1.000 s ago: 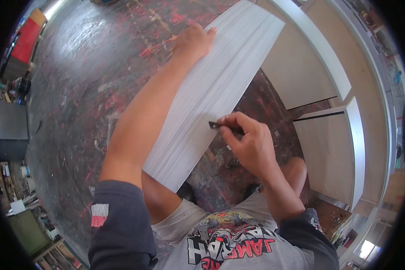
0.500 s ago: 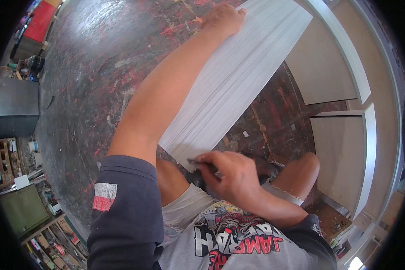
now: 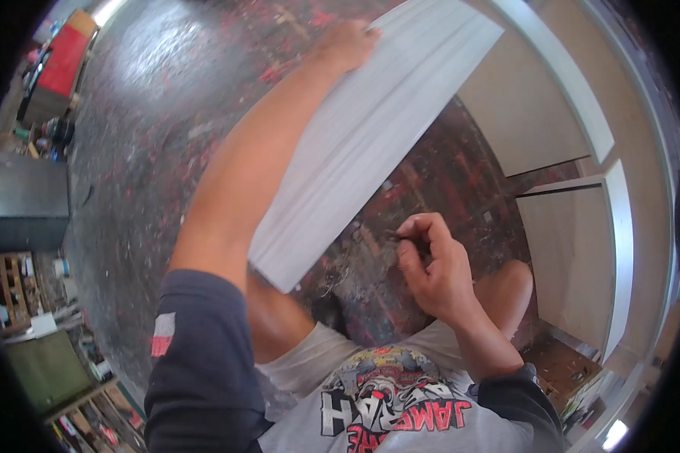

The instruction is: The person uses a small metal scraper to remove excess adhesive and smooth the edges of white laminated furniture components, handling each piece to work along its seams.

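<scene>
The hands are well apart. The left hand [image 3: 345, 45] is closed over the left edge of a pale grey, streaked board [image 3: 370, 136], toward its far end. The board slants from far right to near left, its near end beside the left thigh [image 3: 276, 321]. The right hand [image 3: 440, 268], clear of the board on its right, pinches a small dark piece [image 3: 393, 235], largely hidden by the fingers. Pale panels [image 3: 570, 257] stand at right above the stained floor [image 3: 151, 151].

The left grip [image 3: 349, 45] is stretched far forward, the right grip [image 3: 440, 266] curled nearer the torso [image 3: 393, 408].
</scene>
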The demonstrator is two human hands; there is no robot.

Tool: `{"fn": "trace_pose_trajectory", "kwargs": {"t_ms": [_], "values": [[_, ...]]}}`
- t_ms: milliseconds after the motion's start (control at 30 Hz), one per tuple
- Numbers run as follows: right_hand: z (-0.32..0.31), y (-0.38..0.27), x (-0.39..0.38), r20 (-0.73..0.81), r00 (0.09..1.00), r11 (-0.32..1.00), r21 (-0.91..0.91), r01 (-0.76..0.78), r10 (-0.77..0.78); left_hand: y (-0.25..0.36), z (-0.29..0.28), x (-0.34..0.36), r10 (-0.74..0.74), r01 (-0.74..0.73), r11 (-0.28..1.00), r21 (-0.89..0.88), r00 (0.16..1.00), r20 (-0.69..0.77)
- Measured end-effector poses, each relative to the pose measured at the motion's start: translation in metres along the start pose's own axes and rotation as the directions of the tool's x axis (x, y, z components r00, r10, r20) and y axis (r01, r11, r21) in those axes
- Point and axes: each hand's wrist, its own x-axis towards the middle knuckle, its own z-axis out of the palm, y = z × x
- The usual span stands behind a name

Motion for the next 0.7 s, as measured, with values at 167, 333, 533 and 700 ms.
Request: {"fn": "trace_pose_trajectory", "kwargs": {"t_ms": [167, 333, 533, 700], "values": [[-0.047, 0.041, 0.021, -0.193, 0.98, 0.987, -0.157, 0.022, -0.052, -0.036, -0.019, 0.019, 0.227, -0.224, 0.973, -0.049, 0.97, 0.081], [-0.096, 0.112, 0.026, -0.646, 0.717, 0.895, 0.117, 0.431, -0.261, -0.015, -0.023, 0.027, 0.429, -0.393, 0.903, -0.174, 0.854, 0.294], [-0.178, 0.148, 0.019, -0.744, 0.668, 0.846, 0.365, 0.389, 0.014, 0.012, -0.026, 0.037, 0.314, -0.421, 0.904, 0.078, 0.775, 0.548], [-0.203, 0.138, 0.077, -0.593, 0.805, 0.996, 0.044, 0.08, -0.039, 0.019, -0.029, 0.027, 0.283, -0.343, 0.937, 0.068, 0.857, 0.431]]}}
